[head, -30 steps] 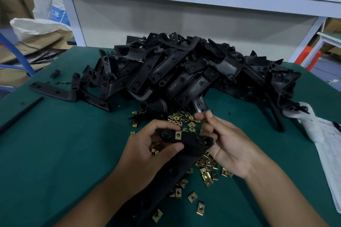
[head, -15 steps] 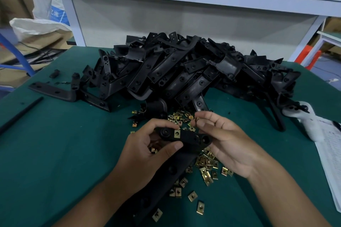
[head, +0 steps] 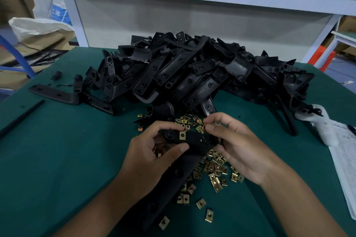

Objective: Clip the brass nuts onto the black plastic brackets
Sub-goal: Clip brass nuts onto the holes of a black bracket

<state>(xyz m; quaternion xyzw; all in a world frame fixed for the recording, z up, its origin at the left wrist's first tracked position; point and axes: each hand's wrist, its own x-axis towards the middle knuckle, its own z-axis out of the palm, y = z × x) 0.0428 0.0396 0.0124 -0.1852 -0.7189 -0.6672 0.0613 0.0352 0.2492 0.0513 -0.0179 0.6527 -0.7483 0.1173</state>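
The left hand [head: 152,158] grips a black plastic bracket [head: 189,140] bearing one clipped brass nut [head: 182,135]. The right hand [head: 237,146] pinches another brass nut [head: 203,127] at the bracket's end. Print on the paper sheet [head: 344,152] and white sack [head: 55,12] is unreadable.

White sack [head: 38,27] beyond green table [head: 57,150]; printed sheet [head: 344,152]

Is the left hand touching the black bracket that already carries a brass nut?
Touching. The head view shows the left hand gripping the black bracket, thumb pressed beneath the clipped brass nut.
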